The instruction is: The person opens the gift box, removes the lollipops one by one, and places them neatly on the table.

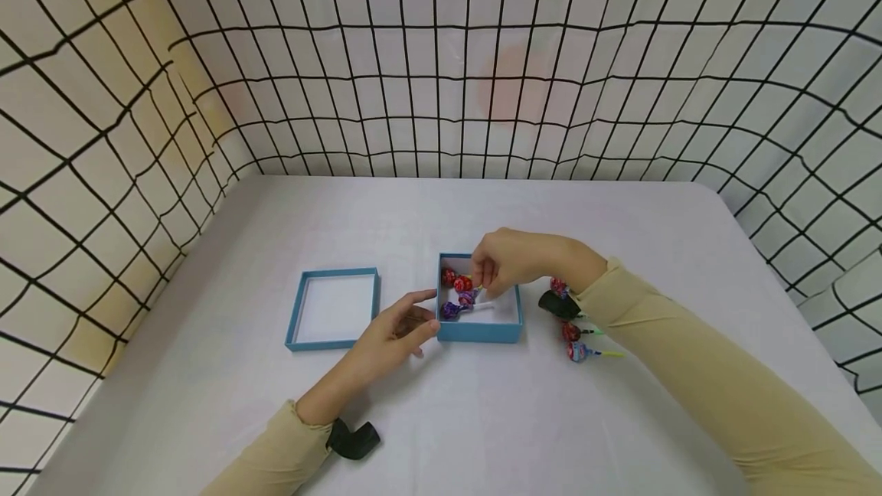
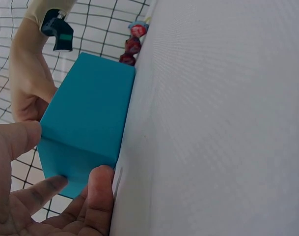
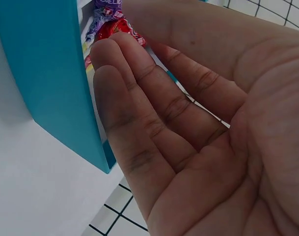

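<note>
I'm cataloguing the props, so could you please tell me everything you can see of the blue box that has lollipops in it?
The blue box is rectangular, open on top, white inside and apparently card, with plain sides. It stands on the white table, right of what looks like its lid in the head view. Wrapped lollipops lie inside, toward its left. The left hand touches its left end; the right hand reaches inside.

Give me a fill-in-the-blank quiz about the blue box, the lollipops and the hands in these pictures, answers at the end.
1. The hand reaching into the open box is the person's ____ one.
2. In the head view, the shallow blue tray lies to the ____ of that box.
3. In that view, the loose lollipops lie on the box's ____ side.
4. The lines across the wall are ____.

Missing words: right; left; right; black.
</note>
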`<state>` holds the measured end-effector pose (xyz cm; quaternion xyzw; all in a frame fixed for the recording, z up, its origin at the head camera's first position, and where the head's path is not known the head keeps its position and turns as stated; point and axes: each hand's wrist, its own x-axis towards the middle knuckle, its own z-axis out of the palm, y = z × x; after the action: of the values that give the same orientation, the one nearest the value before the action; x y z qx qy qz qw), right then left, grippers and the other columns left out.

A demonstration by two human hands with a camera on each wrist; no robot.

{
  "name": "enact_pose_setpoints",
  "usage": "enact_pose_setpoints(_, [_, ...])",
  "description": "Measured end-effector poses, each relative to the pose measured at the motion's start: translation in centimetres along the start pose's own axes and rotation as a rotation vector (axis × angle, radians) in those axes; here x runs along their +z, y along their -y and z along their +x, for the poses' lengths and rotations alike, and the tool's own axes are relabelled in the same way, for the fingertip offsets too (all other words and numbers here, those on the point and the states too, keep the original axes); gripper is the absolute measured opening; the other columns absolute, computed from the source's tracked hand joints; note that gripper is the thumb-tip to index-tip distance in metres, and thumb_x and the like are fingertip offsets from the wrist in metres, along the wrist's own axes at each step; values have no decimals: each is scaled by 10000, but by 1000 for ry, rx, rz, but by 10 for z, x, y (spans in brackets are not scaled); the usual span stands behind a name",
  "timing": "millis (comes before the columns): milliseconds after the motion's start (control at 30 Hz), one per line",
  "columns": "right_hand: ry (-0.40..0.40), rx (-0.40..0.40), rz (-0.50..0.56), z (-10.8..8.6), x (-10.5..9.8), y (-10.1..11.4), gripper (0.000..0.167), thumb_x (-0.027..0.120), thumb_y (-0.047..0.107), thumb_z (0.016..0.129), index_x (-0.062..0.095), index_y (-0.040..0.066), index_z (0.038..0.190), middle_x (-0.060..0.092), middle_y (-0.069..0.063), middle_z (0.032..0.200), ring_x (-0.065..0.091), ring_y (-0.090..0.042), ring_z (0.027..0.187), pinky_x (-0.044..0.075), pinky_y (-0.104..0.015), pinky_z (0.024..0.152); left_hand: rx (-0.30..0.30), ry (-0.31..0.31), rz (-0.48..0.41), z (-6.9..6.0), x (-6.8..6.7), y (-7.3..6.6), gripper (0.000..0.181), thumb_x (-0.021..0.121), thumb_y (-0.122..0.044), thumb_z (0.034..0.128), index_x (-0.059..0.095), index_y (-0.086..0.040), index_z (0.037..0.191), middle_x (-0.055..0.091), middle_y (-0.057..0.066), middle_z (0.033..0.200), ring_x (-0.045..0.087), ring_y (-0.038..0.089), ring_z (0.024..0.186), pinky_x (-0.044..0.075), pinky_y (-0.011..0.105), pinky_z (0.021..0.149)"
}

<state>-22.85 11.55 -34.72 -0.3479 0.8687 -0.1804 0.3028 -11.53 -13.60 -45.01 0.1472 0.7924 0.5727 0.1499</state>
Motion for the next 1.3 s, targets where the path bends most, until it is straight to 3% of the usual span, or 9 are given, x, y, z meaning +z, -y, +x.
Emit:
enact_pose_setpoints(400, [42,61,-11,9,8,5,109,845,25,891,776,43,973,742,-17,845,641,-124,765,558,-245,722,6,1,-6,0,1,0,559,629,-214,1103,449,-72,1612,676,228,1328,714,288,1085,615,273,775])
enact_pose_setpoints(1300, [30,126,-144,23,23,3,166,900,5,836,757,84,866,742,-6,840,649,-127,770,567,-252,720,10,1,-15,0,0,0,553,632,-213,1100,460,-79,1608,681,223,1313,710,271,1056,612,275,765])
